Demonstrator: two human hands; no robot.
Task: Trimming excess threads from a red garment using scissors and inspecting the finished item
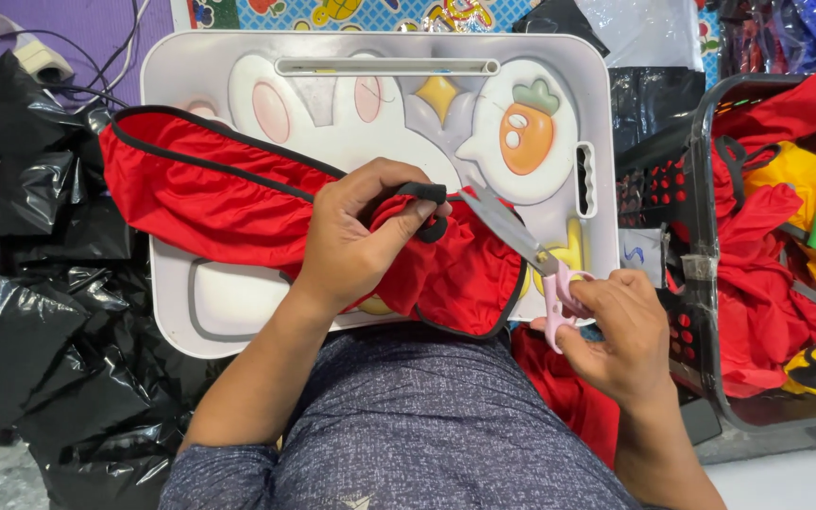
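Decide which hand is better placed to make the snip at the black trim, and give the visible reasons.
Probably the right hand: it holds the pink-handled scissors, blades open and pointing at the black trim. The left hand pinches that trim on the red garment.

The red cloth garment with black trim [210, 203] looked like a thin, matt knit, slightly wrinkled, and its black edging looked like soft elastic. The scissors with pale pink plastic handles [533, 255] had smooth grey metal blades with a dull shine. Under it all, the white plastic lap tray with cartoon prints [370, 104] was smooth and semi-glossy. The black plastic bags [40, 321] were crinkly and really shiny. The black perforated plastic basket [687, 236] looked hard and matt, stuffed with more matt cloth.
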